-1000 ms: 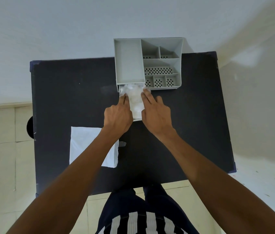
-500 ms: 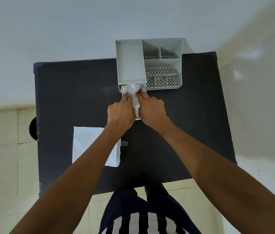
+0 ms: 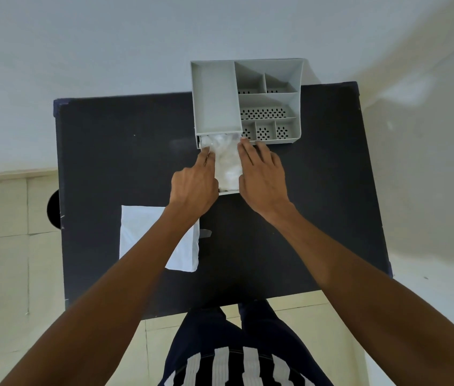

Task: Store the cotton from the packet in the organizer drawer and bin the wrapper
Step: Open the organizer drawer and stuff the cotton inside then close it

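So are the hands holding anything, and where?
Nothing is really gripped. The left hand and right hand press with their fingertips on either side of the white cotton lying in the open drawer.

**What the person wears**

Both arms are bare — no sleeves, no watch, no rings on the left hand [image 3: 194, 188] or right hand [image 3: 262, 181]. Below the table edge [image 3: 248, 305]: dark trousers and a dark top with white stripes.

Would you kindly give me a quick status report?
Left hand and right hand flank the open drawer, fingers on its sides. Cotton fills it. Wrapper on table, not binned. Nothing in the way.
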